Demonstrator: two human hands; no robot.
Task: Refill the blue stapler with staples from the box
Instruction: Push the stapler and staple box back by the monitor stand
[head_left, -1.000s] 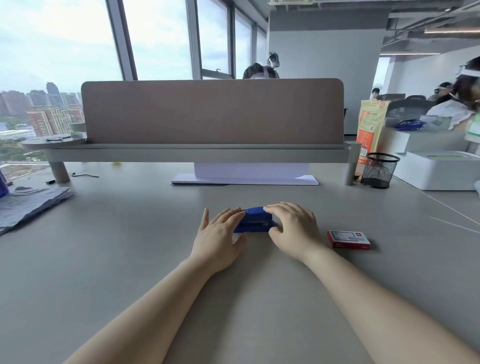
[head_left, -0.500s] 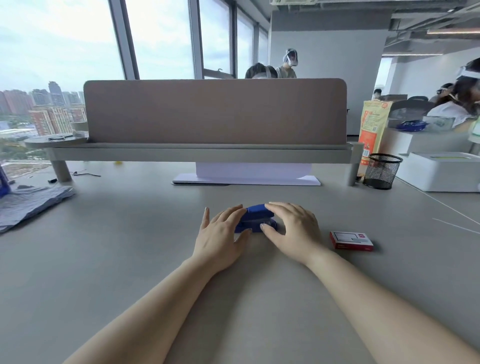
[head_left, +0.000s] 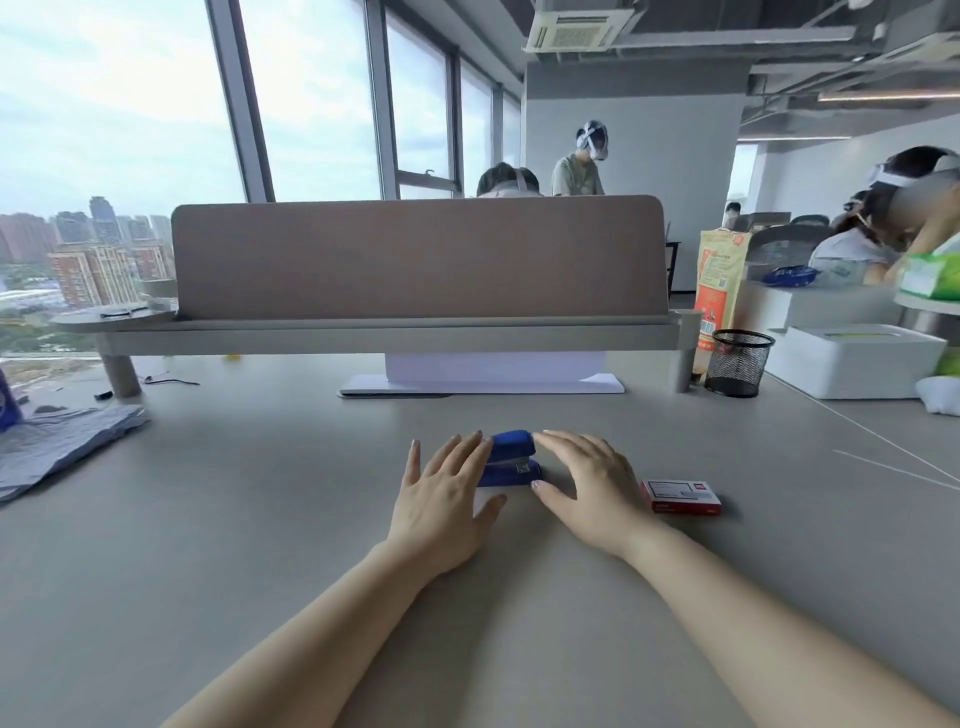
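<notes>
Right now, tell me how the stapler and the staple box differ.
The stapler is blue; the staple box is red with a white label. The stapler lies between the left hand and right hand, fingers against it; the staple box lies untouched to the right hand's right. The stapler's top looks raised from its base; the staple box looks closed. Both rest on the desk.

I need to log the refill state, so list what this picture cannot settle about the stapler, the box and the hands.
- Blue stapler, head view: its left part is covered by the left hand; whether staples are inside is hidden.
- Red staple box, head view: closed, contents unseen; label too small to read.
- Right hand: fingers cover the stapler's far right side, so the contact there is unclear.
</notes>
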